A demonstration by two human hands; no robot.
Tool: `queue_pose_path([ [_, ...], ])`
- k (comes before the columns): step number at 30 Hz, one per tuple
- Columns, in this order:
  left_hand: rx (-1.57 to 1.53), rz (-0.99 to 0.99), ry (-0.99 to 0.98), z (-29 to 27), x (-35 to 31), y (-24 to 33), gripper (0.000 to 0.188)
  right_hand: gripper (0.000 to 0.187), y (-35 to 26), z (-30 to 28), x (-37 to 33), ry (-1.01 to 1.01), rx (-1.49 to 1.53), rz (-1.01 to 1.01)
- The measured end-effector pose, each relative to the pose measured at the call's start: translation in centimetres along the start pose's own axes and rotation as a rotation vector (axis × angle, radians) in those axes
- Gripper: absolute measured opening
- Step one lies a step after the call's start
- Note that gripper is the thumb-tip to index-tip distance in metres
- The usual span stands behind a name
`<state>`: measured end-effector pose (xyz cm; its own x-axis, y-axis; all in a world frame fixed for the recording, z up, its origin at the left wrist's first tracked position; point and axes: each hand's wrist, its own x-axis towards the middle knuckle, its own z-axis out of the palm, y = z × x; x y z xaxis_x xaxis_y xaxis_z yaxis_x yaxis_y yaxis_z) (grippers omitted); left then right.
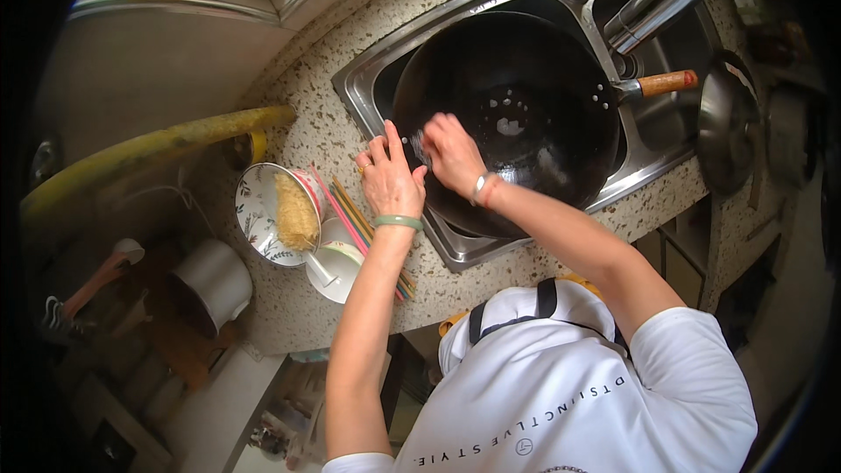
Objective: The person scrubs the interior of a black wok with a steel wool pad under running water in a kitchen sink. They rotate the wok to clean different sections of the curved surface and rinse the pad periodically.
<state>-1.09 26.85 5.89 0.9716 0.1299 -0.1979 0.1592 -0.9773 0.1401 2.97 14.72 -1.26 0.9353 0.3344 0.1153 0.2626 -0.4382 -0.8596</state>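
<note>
A large black wok [561, 79] with a wooden handle [667, 82] sits tilted in the sink, a little water pooled in its bottom. At its left edge lies my left hand [392, 186], fingers stretched and spread, the thumb toward the wok's inside; a green bangle circles the wrist. My right hand [454, 158] is inside the wok near that same edge, its fingers curled together and slightly blurred. Something greyish and shiny shows by its fingertips, but what the fingers hold is hidden. A silver bracelet is on the right wrist.
The steel double sink [363, 92] has a chrome faucet [670, 0] at its back right. Left of my left arm are a patterned bowl [254, 210] holding a loofah [296, 215], a white bowl [337, 273] and several chopsticks [350, 219]. A lid [729, 127] stands far right.
</note>
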Motion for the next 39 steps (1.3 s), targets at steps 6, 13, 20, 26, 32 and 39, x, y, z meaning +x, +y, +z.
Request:
queue_pose_path([
  [6, -0.011, 0.005, -0.022, -0.1, 0.0, -0.7, 0.099, 0.012, 1.4, 0.3, 3.4, 0.145, -0.018, 0.029],
  [13, -0.066, 0.028, -0.055, -0.8, 0.1, -0.5, 0.107, 0.014, 0.2, 0.1, 1.5, 0.057, -0.043, 0.031],
  [20, -0.082, 0.004, -0.05, -0.5, -0.1, -0.7, 0.109, 0.011, 0.7, 0.5, 2.0, 0.069, -0.102, 0.011],
  [26, -0.084, 0.015, -0.039, -0.5, 0.0, -0.6, 0.109, 0.013, 1.1, -0.4, 2.4, 0.059, -0.191, -0.055],
  [32, -0.093, -0.009, -0.051, -0.7, -0.1, -0.6, 0.107, 0.011, 2.5, 0.2, 2.7, 0.119, -0.138, -0.013],
  [39, -0.068, 0.031, -0.053, -0.7, -0.1, -0.3, 0.106, 0.012, 2.3, -0.7, 3.3, 0.09, -0.228, 0.029],
])
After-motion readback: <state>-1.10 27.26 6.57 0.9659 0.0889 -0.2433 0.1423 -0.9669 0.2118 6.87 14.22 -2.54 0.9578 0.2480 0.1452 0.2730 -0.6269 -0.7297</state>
